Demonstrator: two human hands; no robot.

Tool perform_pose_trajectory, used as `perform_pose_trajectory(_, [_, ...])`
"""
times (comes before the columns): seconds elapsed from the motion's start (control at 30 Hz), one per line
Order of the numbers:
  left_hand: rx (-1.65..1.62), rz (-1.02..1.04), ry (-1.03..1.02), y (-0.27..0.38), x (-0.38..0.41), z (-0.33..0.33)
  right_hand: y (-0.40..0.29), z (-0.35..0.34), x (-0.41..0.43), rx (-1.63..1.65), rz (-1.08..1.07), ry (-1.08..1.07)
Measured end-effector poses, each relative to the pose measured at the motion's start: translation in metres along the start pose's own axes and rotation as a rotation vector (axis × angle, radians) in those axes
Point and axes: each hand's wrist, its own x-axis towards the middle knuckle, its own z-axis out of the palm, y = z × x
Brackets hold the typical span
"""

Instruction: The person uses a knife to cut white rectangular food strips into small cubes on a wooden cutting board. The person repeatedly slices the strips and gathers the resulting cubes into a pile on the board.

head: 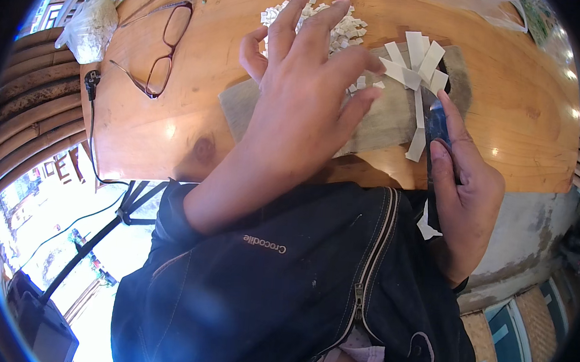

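Observation:
My left hand [306, 82] is spread above a grey cutting board [383, 129], its fingers apart and nothing seen in them. Its thumb and index fingertips come close to one end of a fan of white strips [415, 49] on the board's right part. Beyond and partly behind the fingers is a pile of small white cut squares [349, 33]; a few loose squares [361, 82] lie near the thumb. In my right hand [469, 177] is a knife [437, 121] with a dark blade, its tip end over the strips. My palm hides part of the board.
Eyeglasses [171, 49] lie unfolded on the wooden table [518, 120] at left. Near the left edge are a filled plastic bag [92, 29] and a black plug [92, 78] with its cord hanging down. Another clear plastic bag [485, 9] rests at the far right.

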Motion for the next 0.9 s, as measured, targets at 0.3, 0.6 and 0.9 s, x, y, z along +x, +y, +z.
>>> perform_pose_trajectory(0.3, [0.234, 0.008, -0.249, 0.013, 0.029, -0.006, 0.021, -0.009, -0.005, 0.086, -0.018, 0.093])
perform_pose_trajectory(0.6, [0.129, 0.078, -0.279, 0.001, 0.036, -0.004, 0.025, -0.017, -0.015, 0.036, -0.014, 0.111])
perform_pose_trajectory(0.9, [-0.188, -0.056, -0.229, -0.027, 0.034, -0.037, 0.003, -0.002, -0.013, -0.110, -0.076, -0.064])
